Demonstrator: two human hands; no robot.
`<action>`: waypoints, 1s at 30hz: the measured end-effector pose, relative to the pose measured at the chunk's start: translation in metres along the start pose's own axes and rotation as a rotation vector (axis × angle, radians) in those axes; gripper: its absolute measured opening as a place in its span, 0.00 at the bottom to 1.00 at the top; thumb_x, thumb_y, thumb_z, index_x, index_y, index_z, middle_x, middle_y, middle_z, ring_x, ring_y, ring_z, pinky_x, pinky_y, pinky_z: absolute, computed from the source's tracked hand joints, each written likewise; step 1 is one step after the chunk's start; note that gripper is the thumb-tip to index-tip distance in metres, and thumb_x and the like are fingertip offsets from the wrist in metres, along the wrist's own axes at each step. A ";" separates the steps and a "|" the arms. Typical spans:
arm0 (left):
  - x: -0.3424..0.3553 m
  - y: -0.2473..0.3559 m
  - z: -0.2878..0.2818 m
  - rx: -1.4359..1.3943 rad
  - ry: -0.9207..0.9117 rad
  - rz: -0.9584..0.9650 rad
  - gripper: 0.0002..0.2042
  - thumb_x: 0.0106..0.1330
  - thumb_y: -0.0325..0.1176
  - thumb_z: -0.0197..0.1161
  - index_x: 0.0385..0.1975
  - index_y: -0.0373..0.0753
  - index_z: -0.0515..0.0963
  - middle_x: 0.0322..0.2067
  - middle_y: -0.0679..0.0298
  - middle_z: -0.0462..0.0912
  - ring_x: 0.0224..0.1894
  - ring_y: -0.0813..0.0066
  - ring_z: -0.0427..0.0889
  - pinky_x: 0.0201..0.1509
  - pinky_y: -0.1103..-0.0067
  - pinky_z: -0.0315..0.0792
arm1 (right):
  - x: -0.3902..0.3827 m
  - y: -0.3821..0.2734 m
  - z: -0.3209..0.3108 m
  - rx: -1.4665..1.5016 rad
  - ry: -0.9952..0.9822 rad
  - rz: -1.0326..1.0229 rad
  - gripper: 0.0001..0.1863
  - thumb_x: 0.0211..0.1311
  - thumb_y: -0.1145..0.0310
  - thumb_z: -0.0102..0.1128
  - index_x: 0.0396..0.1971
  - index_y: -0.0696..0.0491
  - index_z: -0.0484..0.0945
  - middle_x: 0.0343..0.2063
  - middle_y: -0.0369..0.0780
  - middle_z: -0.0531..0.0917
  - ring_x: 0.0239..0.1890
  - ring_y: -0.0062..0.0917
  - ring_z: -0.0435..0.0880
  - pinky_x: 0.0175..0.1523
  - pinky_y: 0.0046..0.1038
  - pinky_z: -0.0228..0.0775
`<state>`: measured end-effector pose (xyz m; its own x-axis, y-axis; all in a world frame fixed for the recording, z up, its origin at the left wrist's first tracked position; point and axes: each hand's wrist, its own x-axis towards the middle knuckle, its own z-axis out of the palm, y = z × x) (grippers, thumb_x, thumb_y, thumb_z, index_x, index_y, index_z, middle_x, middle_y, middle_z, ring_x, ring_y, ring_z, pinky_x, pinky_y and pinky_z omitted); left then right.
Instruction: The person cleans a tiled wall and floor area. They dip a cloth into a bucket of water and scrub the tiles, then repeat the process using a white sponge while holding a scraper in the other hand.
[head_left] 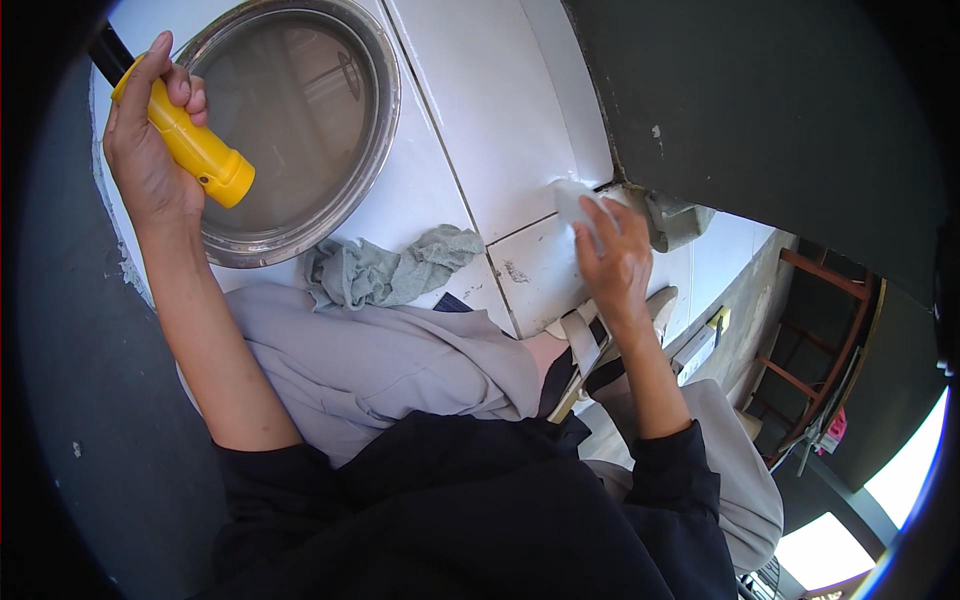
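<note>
My left hand (150, 150) is wrapped round a yellow plastic handle (205, 155) with a black shaft at its upper end. It hangs over the left rim of a round metal basin (385, 135) holding murky greyish water. To the right, my right hand (615, 255) grips a pale, translucent piece (572, 203) close to the white tiles, near the foot of a dark panel. What this piece is cannot be made out. A crumpled grey-green rag (390, 268) lies on the tiles between the basin and my leg.
The dark panel (760, 110) rises at the right, with a grey lump (678, 222) at its base. A dark wall (60, 330) runs along the left. My sandalled foot (580, 345) rests on the white tiled floor (490, 90). Beyond stands a reddish-brown frame (825, 340).
</note>
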<state>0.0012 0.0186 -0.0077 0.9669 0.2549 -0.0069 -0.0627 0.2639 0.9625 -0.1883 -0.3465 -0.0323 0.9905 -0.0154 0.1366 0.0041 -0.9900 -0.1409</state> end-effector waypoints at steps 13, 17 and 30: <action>-0.003 -0.001 0.006 0.007 0.022 -0.009 0.10 0.61 0.38 0.66 0.29 0.38 0.76 0.18 0.67 0.70 0.21 0.82 0.72 0.26 0.89 0.69 | -0.001 -0.004 0.002 -0.053 0.028 0.058 0.17 0.53 0.71 0.65 0.45 0.50 0.81 0.40 0.47 0.80 0.39 0.39 0.78 0.42 0.35 0.74; -0.001 0.001 0.007 -0.018 0.003 0.028 0.10 0.61 0.38 0.66 0.30 0.38 0.76 0.18 0.67 0.70 0.22 0.82 0.72 0.27 0.89 0.69 | -0.013 -0.047 0.000 0.061 -0.062 -0.068 0.17 0.53 0.70 0.64 0.45 0.50 0.81 0.41 0.47 0.79 0.39 0.38 0.78 0.43 0.35 0.74; 0.001 -0.002 0.003 0.011 -0.020 -0.004 0.10 0.57 0.39 0.68 0.26 0.40 0.78 0.17 0.67 0.74 0.21 0.81 0.75 0.27 0.87 0.71 | -0.012 -0.049 0.004 0.160 -0.075 -0.038 0.17 0.52 0.70 0.66 0.45 0.49 0.82 0.41 0.47 0.80 0.39 0.40 0.78 0.45 0.36 0.73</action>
<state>0.0028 0.0156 -0.0093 0.9719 0.2355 -0.0052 -0.0566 0.2550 0.9653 -0.1998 -0.2978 -0.0305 0.9966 0.0381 0.0724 0.0578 -0.9546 -0.2923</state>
